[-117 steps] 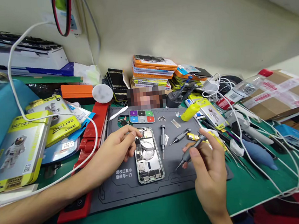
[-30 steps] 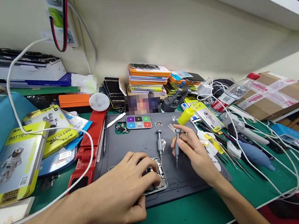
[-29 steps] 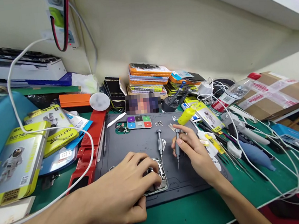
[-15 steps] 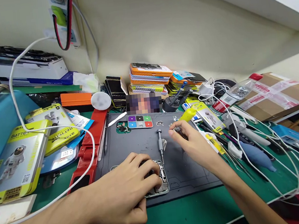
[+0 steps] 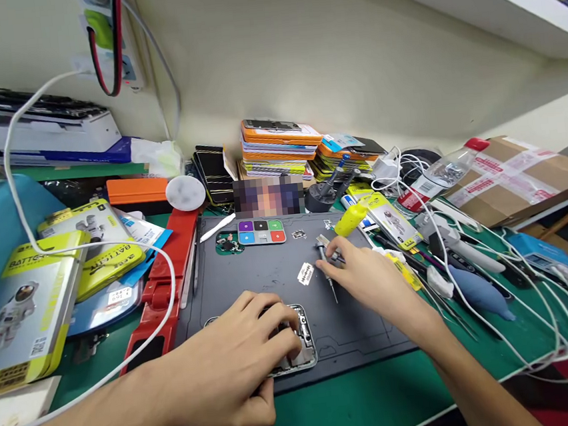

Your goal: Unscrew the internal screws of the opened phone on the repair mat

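My left hand [image 5: 243, 371] lies curled over an opened phone [image 5: 305, 345] at the near edge of the dark grey work mat [image 5: 270, 274], pressing it down; most of the phone is hidden under the fingers. My right hand [image 5: 371, 281] rests on the right part of the mat. Its fingers pinch the handle of a small grey screwdriver [image 5: 328, 274], tip pointing toward me. A small white label [image 5: 306, 273] lies just left of that tip. A coloured screw tray [image 5: 260, 231] sits at the mat's far edge.
Yellow battery boxes [image 5: 26, 305] and a red tool [image 5: 163, 285] lie left of the mat, under a looping white cable [image 5: 167, 278]. Tweezers, a yellow tool [image 5: 352, 218], white cables [image 5: 521, 277] and a cardboard box [image 5: 512, 177] crowd the right. Stacked phone cases [image 5: 277, 143] stand at the back.
My right hand moved toward the mat's middle. The screwdriver that lay beside the white label is gone from there, and my fingers now hold one near that spot. My left hand stayed on the phone.
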`<action>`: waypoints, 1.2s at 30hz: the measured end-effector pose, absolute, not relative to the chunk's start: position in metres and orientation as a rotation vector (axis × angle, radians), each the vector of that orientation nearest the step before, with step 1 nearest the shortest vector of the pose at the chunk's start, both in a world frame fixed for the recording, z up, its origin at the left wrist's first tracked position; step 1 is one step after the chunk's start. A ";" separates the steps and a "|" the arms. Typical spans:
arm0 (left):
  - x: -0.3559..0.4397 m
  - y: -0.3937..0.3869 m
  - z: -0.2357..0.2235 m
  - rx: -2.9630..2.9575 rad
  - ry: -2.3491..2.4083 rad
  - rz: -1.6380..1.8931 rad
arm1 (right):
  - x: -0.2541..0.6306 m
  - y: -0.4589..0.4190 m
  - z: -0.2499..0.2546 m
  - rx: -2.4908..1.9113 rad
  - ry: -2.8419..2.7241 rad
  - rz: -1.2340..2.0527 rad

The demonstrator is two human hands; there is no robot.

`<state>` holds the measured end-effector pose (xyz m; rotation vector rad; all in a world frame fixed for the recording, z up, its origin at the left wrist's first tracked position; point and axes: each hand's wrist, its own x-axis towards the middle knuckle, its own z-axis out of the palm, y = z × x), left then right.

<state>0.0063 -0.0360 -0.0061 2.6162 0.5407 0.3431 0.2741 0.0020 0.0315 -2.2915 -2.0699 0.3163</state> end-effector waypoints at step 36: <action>0.005 -0.033 -0.011 2.769 0.603 0.372 | 0.241 -0.086 -0.014 -1.146 -1.571 0.114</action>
